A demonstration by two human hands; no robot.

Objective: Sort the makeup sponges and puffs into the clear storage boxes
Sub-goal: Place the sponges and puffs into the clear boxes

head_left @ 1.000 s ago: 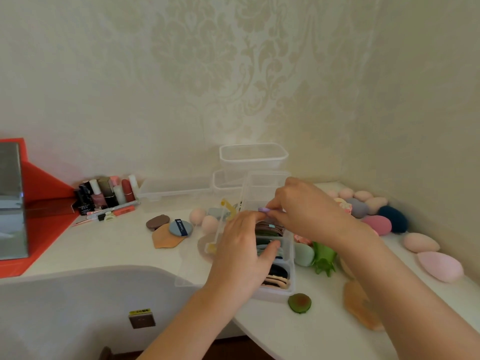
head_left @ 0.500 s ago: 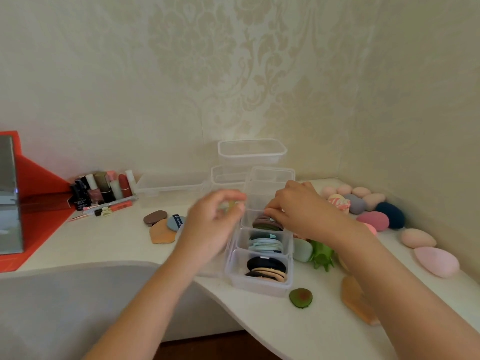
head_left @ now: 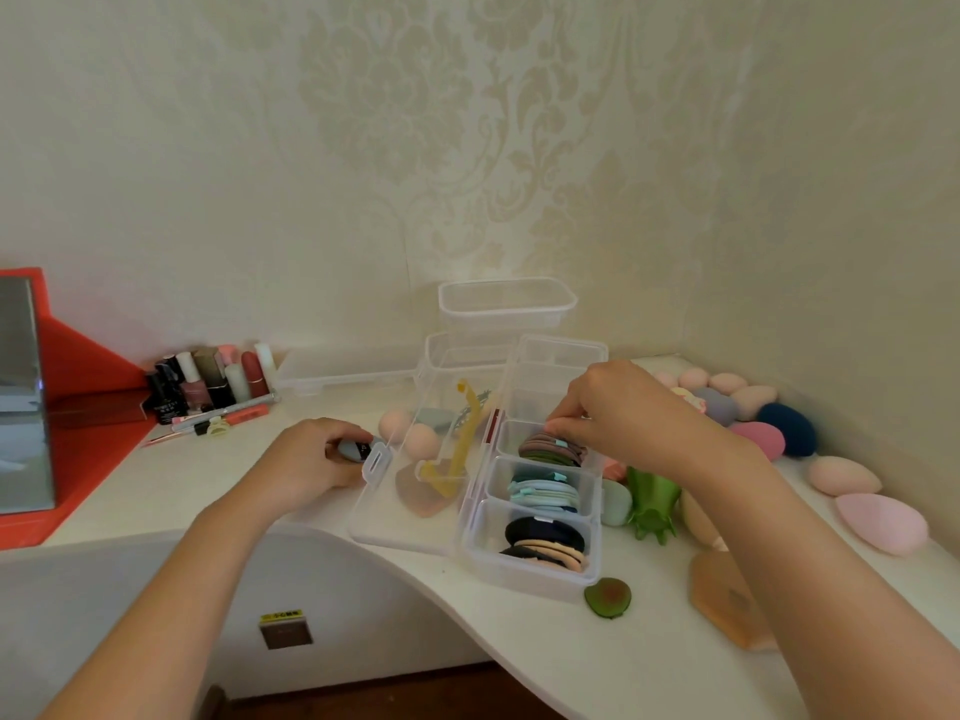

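A clear divided storage box (head_left: 524, 570) lies open on the white desk, its lid (head_left: 387, 517) folded out to the left. Three near compartments hold stacked flat puffs: dark and beige (head_left: 545, 543), light blue (head_left: 543, 493), brown and green (head_left: 545, 452). My right hand (head_left: 618, 415) reaches over the box and its fingertips pinch the top of the brown and green stack. My left hand (head_left: 306, 462) rests on the desk left of the lid and grips a round blue-grey puff (head_left: 356, 450). Two peach egg sponges (head_left: 410, 433) show through the lid.
Several egg-shaped sponges (head_left: 784, 428) line the right wall. A green avocado sponge (head_left: 608, 597), a green figure (head_left: 652, 504) and a flat peach puff (head_left: 727, 605) lie right of the box. Stacked clear tubs (head_left: 506, 304) stand behind. Nail polish bottles (head_left: 208, 384) and a red tray (head_left: 88, 433) sit left.
My left hand has moved from over the box leftward to the desk and taken hold of the blue-grey puff. My right hand has come down onto the brown and green stack.
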